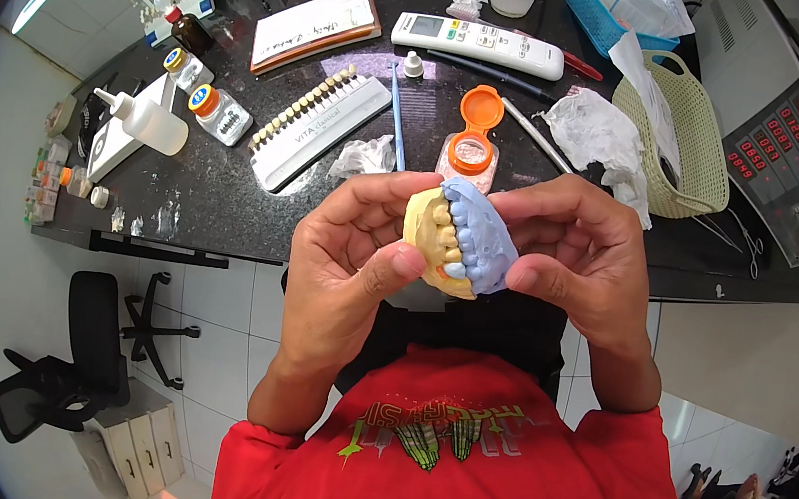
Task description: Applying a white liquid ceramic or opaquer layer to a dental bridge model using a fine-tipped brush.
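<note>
From the head view, the left hand (353, 254) clamps its fingers (396, 261) on a yellow dental cast (430, 235); the right hand (571, 247) pinches the blue impression (480, 232) pressed against it, above the table (225, 196). An open orange-lidded jar (471, 153) holds pinkish material.

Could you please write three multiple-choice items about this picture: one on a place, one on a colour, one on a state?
1. Where does the tooth shade guide lie?
A. on the dark counter
B. in the beige basket
C. on the floor

2. What colour is the impression pressed on the yellow dental cast?
A. green
B. blue
C. white

3. How is the orange-lidded jar?
A. lid flipped open
B. lid shut
C. tipped over

Key: 1 A, the guide rests on the counter, left of the jar. 2 B, the left hand and right hand hold blue material over the teeth. 3 A, the orange lid stands up behind the jar.
</note>
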A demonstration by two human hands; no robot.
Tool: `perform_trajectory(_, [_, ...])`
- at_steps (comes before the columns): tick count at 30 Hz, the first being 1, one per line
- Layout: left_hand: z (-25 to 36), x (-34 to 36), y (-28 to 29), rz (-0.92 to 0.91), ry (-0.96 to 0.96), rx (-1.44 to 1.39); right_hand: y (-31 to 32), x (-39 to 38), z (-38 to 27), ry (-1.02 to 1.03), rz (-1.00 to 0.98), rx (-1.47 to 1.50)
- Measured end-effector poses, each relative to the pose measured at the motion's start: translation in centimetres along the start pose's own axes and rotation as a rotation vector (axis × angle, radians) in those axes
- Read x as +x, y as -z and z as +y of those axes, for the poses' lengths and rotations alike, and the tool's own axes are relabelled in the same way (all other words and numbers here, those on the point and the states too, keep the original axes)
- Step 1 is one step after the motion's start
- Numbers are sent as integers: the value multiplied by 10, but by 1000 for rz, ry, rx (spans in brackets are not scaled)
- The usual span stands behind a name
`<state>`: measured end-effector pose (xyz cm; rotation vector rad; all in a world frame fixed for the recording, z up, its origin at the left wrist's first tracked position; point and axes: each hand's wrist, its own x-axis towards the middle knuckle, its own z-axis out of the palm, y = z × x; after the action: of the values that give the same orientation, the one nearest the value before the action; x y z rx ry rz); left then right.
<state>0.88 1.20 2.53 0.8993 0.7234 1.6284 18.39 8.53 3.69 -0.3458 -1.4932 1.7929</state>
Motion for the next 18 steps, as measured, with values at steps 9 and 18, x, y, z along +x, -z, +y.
perform_trajectory(9, [-3, 0, -1, -3, 0, -3, 0, -1, -2, 19, 5, -1])
perform_trajectory(18, [-2, 0, -2, 5, -4, -2, 0, 0, -2, 27, 1, 19])
